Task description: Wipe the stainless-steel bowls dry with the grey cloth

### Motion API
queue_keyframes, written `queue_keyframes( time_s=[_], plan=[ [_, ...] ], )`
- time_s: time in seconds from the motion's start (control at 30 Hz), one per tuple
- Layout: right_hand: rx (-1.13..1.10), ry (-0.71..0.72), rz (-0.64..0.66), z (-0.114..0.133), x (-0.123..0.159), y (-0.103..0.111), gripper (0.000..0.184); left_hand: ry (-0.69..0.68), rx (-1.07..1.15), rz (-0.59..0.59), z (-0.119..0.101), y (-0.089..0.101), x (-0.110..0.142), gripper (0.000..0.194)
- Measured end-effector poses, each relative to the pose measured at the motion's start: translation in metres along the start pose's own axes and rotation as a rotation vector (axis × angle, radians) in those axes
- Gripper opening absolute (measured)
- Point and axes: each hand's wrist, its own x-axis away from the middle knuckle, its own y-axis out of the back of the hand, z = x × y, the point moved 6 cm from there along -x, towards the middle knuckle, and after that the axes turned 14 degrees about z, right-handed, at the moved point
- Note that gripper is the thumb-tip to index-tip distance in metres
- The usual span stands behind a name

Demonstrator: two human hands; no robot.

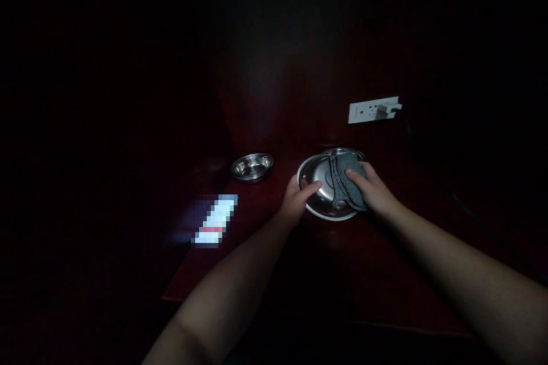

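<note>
My left hand [296, 199] grips the left rim of a shiny steel bowl [319, 177], its thumb over the inner face. The bowl is tilted toward me above the dark red table. In my right hand [374, 188] is a folded grey-green cloth [350, 179] with a dark patterned edge, pressed against the bowl's right side. The cloth hides that part of the bowl, and the fingers behind it are out of sight. Just behind the held bowl, the rim of another steel dish [345, 152] shows.
Steel bowls [252, 168], seemingly stacked, stand at the back left of the table [274, 239]. A bright, pixelated screen [216, 221] lies near the left edge. On the wall, a white socket plate [363, 111] holds a plugged-in charger [389, 108]. Surroundings are very dark.
</note>
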Motion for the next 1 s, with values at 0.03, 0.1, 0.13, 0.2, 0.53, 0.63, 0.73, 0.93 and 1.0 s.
queue_keyframes(
  time_s=[0.03, 0.1, 0.13, 0.2, 0.53, 0.63, 0.73, 0.93, 1.0],
  plan=[
    [-0.006, 0.005, 0.009, 0.0001, -0.0001, -0.0007, 0.044, -0.001, -0.010, 0.007, -0.0007, -0.0003, -0.0001, 0.046],
    [-0.027, 0.012, 0.026, 0.0008, 0.0001, -0.0022, 0.043, -0.003, -0.026, 0.024, -0.0016, -0.0010, -0.0002, 0.047],
    [-0.034, 0.012, 0.032, 0.0013, 0.0003, -0.0029, 0.043, -0.003, -0.033, 0.029, -0.0017, -0.0011, -0.0002, 0.046],
    [-0.036, 0.005, 0.037, 0.0027, 0.0008, -0.0037, 0.043, -0.004, -0.044, 0.031, -0.0016, -0.0007, 0.0000, 0.045],
    [0.008, 0.002, 0.037, 0.0072, 0.0014, -0.0028, 0.043, -0.015, -0.036, 0.017, -0.0009, 0.0018, 0.0007, 0.044],
    [0.012, 0.003, 0.040, 0.0063, 0.0010, -0.0026, 0.043, 0.007, -0.026, -0.013, 0.0000, 0.0037, 0.0008, 0.044],
    [0.001, 0.003, 0.046, 0.0059, 0.0006, -0.0022, 0.043, 0.012, -0.024, -0.017, 0.0003, 0.0041, 0.0009, 0.042],
    [0.001, -0.006, 0.058, 0.0055, 0.0000, -0.0019, 0.042, 0.019, -0.011, -0.018, 0.0013, 0.0036, 0.0015, 0.040],
    [-0.014, -0.003, 0.062, 0.0053, -0.0002, -0.0024, 0.041, 0.020, -0.009, -0.018, 0.0013, 0.0034, 0.0013, 0.039]
  ],
)
